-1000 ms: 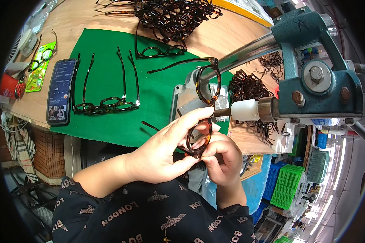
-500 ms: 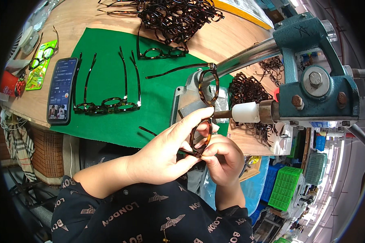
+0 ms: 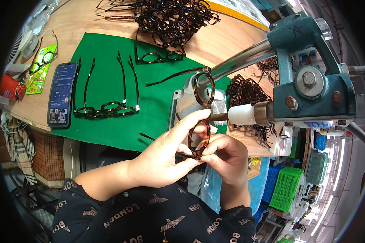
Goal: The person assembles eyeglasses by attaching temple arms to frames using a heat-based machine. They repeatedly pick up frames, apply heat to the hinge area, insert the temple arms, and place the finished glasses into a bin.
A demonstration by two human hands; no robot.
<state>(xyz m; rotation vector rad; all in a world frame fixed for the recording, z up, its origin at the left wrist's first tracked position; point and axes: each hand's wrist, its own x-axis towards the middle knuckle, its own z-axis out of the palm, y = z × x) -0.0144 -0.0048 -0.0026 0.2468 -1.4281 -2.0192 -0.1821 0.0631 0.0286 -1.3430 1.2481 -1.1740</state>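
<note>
Both my hands grip one tortoiseshell glasses frame [image 3: 198, 92], held on its side with one rim above the other and no lenses that I can make out. My left hand [image 3: 162, 156] has its thumb and fingers closed around the lower rim and a temple. Pinching the lower outer corner by the hinge is my right hand [image 3: 226, 156]. The frame is close to the white cylindrical tip [image 3: 241, 115] of a green metal bench press [image 3: 308, 77]; whether they touch is hidden. One temple stretches left over the green mat [image 3: 109, 133].
On the mat lie several glasses frames [image 3: 105, 110] with temples upward, and another frame [image 3: 160, 56]. A large heap of frames [image 3: 174, 20] is behind, a second heap [image 3: 245, 95] beside the press. Left are a phone [image 3: 61, 97] and a red container [image 3: 11, 87]. Crates [image 3: 286, 188] stand lower right.
The held frame has shifted slightly left, and my right hand has turned a little at its lower corner. The whole view has moved slightly too. Both hands keep their hold.
</note>
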